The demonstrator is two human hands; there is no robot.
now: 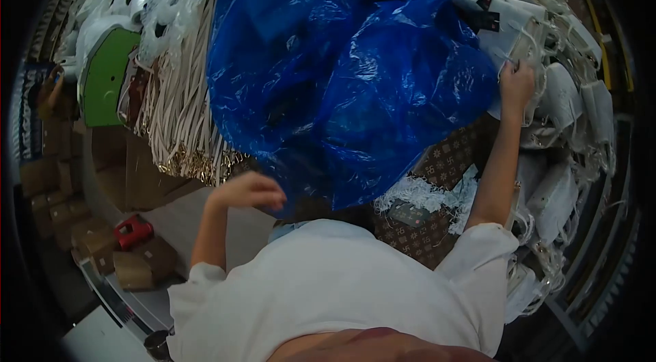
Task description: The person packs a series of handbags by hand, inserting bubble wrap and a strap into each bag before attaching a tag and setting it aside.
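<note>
A large crumpled blue plastic bag (403, 82) spreads over the middle of the table. My right hand (517, 85) is closed at its right edge, fingers curled on the plastic beside a heap of white bags with straps (564, 99). Below the bag's lower left corner, my left hand (249, 191) hovers with loosely bent fingers and nothing visible in them. Its fingertips are right beside the blue plastic.
Bundled pale straps with gold metal ends (188, 109) hang at the left, beside a green panel (109, 78). White shredded scraps (420, 195) lie on a patterned brown surface (437, 235). Cardboard boxes (143, 266) and a red item (133, 231) stand lower left. Another person's arm (51, 92) shows far left.
</note>
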